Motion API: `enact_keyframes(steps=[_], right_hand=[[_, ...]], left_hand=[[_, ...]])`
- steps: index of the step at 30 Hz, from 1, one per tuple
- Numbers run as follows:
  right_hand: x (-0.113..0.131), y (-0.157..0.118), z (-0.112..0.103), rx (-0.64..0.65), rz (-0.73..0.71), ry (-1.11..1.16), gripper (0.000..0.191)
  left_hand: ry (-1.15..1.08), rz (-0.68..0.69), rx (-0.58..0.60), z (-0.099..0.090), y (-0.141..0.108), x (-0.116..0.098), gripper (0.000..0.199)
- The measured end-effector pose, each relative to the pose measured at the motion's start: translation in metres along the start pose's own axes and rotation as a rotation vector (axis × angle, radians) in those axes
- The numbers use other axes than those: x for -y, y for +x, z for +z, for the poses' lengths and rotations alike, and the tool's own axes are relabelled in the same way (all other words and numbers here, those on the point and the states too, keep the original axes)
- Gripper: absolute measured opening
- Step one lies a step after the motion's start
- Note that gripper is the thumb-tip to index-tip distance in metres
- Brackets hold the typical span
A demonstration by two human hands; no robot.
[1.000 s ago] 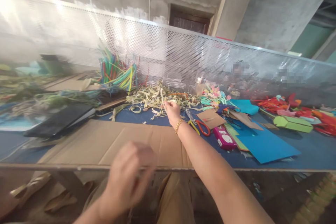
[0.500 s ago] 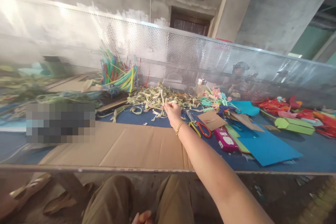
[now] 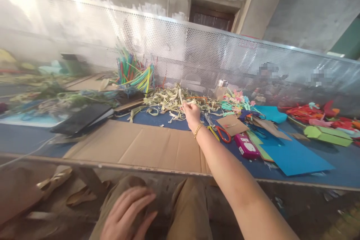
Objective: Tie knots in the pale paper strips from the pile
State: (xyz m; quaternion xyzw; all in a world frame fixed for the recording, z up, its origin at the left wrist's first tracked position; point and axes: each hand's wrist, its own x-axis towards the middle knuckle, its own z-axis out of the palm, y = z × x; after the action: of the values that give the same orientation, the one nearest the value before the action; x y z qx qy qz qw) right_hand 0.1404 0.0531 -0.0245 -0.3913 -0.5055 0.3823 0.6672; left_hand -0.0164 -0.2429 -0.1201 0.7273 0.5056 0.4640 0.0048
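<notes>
1. Pale strip [image 3: 180,94]: it rose just beyond the right hand's fingertips, its long axis pointing away from them and leaning slightly left.
2. The right hand [image 3: 192,114], much the nearer one, had its fingers pinched narrow on the strip's near end; how firmly, I couldn't tell.
3. A tangled pile of strips [image 3: 165,101] surrounded it on the blue worktop [image 3: 168,124].
4. A cardboard sheet [image 3: 157,146] lay flat on the near side.
5. The left hand [image 3: 128,213], blurred, hung loosely spread over the left thigh, with nothing visible in it.
6. Half a second earlier, it barely showed between the knees; the right hand had stayed at the pile.
</notes>
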Motion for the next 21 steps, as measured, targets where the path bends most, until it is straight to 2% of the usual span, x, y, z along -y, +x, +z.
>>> enact_keyframes(steps=[2,4,7,11,15,21], right_hand=[[-0.001,-0.001,0.000,0.007,-0.004,-0.020,0.016],[-0.003,-0.002,0.000,0.019,-0.005,-0.047,0.016],[-0.005,-0.002,0.000,0.036,-0.003,-0.074,0.018],[-0.003,-0.002,0.000,0.042,-0.017,-0.103,0.019],[0.005,-0.006,0.003,0.034,0.005,-0.058,0.017],[0.034,-0.010,0.014,0.129,0.052,-0.028,0.012]], left_hand=[[0.242,0.157,-0.007,-0.005,0.030,0.005,0.049],[0.394,0.213,0.065,-0.007,0.055,0.010,0.063],[0.504,0.262,0.138,-0.007,0.077,0.019,0.061],[0.533,0.273,0.226,-0.009,0.081,0.023,0.049],[0.531,0.241,0.264,-0.017,0.074,0.013,0.043],[0.554,0.227,0.268,-0.022,0.069,-0.003,0.042]])
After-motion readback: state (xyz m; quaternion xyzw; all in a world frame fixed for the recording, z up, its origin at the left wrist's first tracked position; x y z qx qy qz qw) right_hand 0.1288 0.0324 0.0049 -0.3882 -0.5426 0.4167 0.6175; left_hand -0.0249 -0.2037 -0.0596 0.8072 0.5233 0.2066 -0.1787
